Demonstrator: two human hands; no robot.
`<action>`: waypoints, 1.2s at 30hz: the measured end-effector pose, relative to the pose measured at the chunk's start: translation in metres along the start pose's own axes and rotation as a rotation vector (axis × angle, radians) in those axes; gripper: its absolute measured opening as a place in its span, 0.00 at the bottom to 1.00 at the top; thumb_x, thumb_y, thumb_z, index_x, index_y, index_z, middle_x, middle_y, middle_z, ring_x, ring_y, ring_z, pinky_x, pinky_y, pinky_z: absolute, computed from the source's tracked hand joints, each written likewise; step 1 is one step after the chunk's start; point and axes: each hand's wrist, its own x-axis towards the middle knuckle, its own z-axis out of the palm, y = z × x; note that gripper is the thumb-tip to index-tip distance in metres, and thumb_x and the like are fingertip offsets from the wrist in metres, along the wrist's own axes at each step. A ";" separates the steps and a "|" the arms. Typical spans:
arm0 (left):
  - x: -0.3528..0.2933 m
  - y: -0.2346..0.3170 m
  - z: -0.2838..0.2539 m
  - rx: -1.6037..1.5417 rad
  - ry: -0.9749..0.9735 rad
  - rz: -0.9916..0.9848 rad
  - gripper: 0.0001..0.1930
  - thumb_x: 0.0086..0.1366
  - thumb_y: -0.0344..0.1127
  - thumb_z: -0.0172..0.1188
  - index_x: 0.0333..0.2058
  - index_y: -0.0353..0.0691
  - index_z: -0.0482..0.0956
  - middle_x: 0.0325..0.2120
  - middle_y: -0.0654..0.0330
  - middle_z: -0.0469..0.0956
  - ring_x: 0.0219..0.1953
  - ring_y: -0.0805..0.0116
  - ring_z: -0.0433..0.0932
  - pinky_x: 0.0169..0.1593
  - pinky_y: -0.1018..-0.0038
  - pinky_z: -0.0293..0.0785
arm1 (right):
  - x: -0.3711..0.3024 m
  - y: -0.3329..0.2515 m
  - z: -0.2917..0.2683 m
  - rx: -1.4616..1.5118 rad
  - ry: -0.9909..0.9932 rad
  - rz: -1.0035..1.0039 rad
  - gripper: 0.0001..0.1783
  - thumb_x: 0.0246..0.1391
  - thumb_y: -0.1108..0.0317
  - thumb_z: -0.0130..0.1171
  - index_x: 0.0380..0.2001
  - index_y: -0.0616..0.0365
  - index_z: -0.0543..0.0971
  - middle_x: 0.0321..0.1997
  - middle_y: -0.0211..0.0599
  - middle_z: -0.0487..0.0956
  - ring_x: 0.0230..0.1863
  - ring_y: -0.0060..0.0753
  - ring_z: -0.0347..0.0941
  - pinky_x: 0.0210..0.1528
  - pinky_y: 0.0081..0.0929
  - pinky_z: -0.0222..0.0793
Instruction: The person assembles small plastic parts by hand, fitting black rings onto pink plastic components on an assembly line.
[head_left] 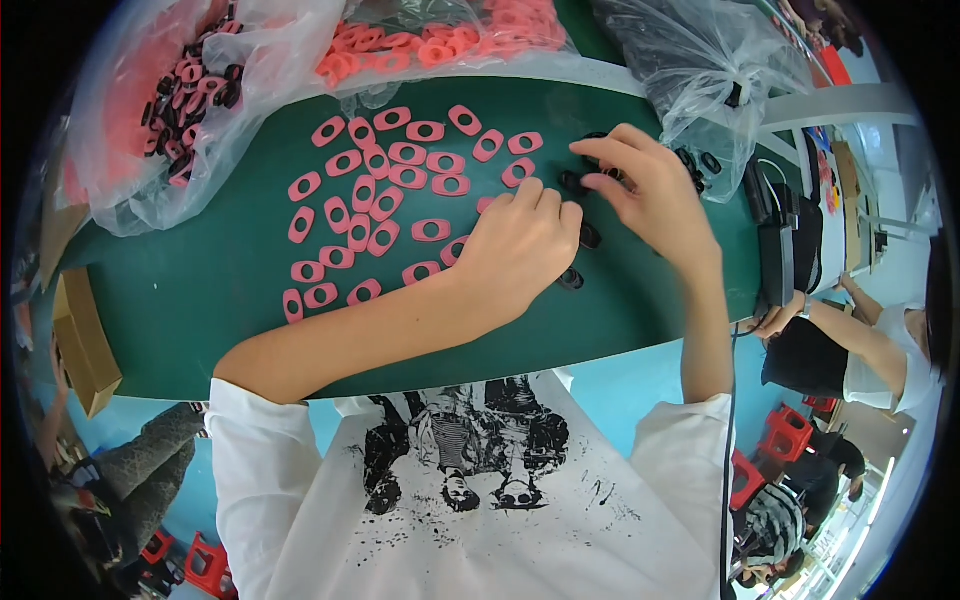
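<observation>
Pink oval rings (430, 230), each with a round hole, lie spread out over the green table. My left hand (525, 235) is closed above the right end of this spread, its fingers curled down, and whatever they may hold is hidden. To its right, my right hand (655, 185) has its thumb and index finger apart over small black pieces (573, 182). One black piece lies close to the thumb tip. More black pieces (570, 279) sit just below my left hand, partly covered by it.
A clear bag (260, 80) at the far left holds mixed pink and black pieces. Brighter coral rings (440, 45) lie in plastic at the back. Another clear bag (690, 50) stands back right. A cardboard box (85, 340) is at the left edge; a person's arm (850, 335) shows at right.
</observation>
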 end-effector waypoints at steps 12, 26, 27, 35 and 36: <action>-0.004 -0.004 0.000 -0.049 -0.012 0.004 0.22 0.34 0.25 0.70 0.33 0.32 0.75 0.34 0.53 0.73 0.39 0.61 0.75 0.29 0.74 0.75 | 0.005 0.005 0.028 -0.200 -0.063 -0.117 0.20 0.43 0.75 0.67 0.43 0.57 0.81 0.37 0.38 0.77 0.34 0.43 0.77 0.37 0.36 0.73; 0.106 -0.073 0.013 -0.326 -0.123 0.097 0.09 0.58 0.30 0.62 0.37 0.37 0.77 0.37 0.52 0.76 0.45 0.51 0.76 0.46 0.61 0.72 | -0.052 -0.007 0.038 -0.023 0.369 -0.039 0.12 0.43 0.77 0.68 0.34 0.63 0.81 0.40 0.40 0.81 0.33 0.39 0.79 0.35 0.32 0.76; 0.112 -0.073 0.020 -0.318 -0.129 0.097 0.09 0.58 0.30 0.62 0.37 0.37 0.77 0.37 0.52 0.76 0.45 0.51 0.76 0.46 0.61 0.72 | -0.056 -0.007 0.035 -0.016 0.375 -0.040 0.12 0.43 0.77 0.68 0.34 0.63 0.81 0.40 0.40 0.81 0.33 0.39 0.79 0.35 0.32 0.76; 0.124 -0.095 0.009 -0.370 -0.279 0.090 0.08 0.57 0.27 0.63 0.37 0.35 0.77 0.33 0.53 0.77 0.40 0.54 0.76 0.44 0.62 0.73 | -0.056 0.003 0.010 0.345 0.495 0.081 0.11 0.44 0.83 0.67 0.27 0.64 0.73 0.36 0.35 0.82 0.22 0.16 0.69 0.25 0.15 0.66; 0.122 -0.100 0.012 -0.385 -0.293 0.080 0.08 0.58 0.26 0.61 0.37 0.35 0.78 0.31 0.54 0.78 0.39 0.56 0.77 0.43 0.63 0.73 | -0.047 0.002 0.005 0.322 0.422 0.086 0.11 0.45 0.83 0.67 0.27 0.64 0.73 0.35 0.35 0.82 0.22 0.16 0.70 0.25 0.16 0.67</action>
